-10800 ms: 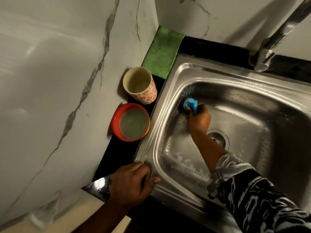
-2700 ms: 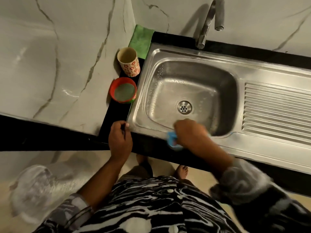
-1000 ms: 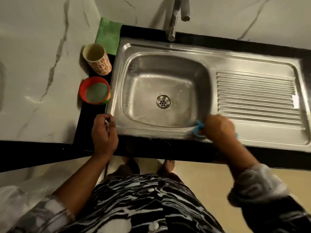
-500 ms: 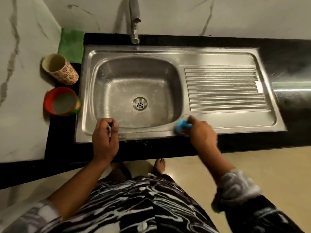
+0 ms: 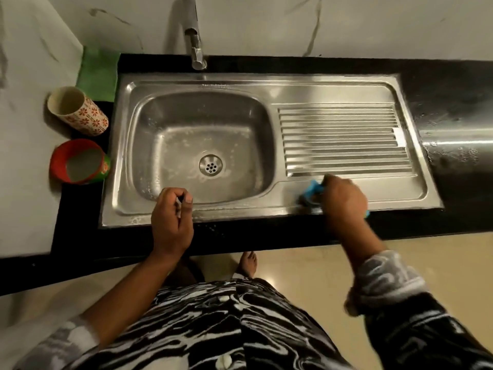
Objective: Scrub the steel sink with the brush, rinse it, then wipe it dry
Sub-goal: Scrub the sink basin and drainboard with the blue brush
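Note:
The steel sink [image 5: 125, 156] sits in a black counter, its basin on the left with a round drain [image 5: 210, 165], a ribbed drainboard [image 5: 344, 140] on the right. My right hand [image 5: 344, 201] grips the blue brush [image 5: 310, 192] and presses it on the flat front strip just below the drainboard. Only the brush's blue end shows past my fingers. My left hand [image 5: 172, 217] rests on the sink's front rim with fingers loosely curled, holding nothing. A green cloth [image 5: 98, 73] lies at the counter's back left corner.
The tap [image 5: 196, 41] stands behind the basin, no water running. A flowered cup [image 5: 77, 110] and a red bowl [image 5: 78, 161] with greyish liquid sit left of the sink. Marble walls close the left and back. The black counter [image 5: 453, 110] stretches on to the right.
My right hand has slid the brush rightward along the front strip, from the basin's corner to under the drainboard. My left hand stays on the front rim. My view has shifted slightly.

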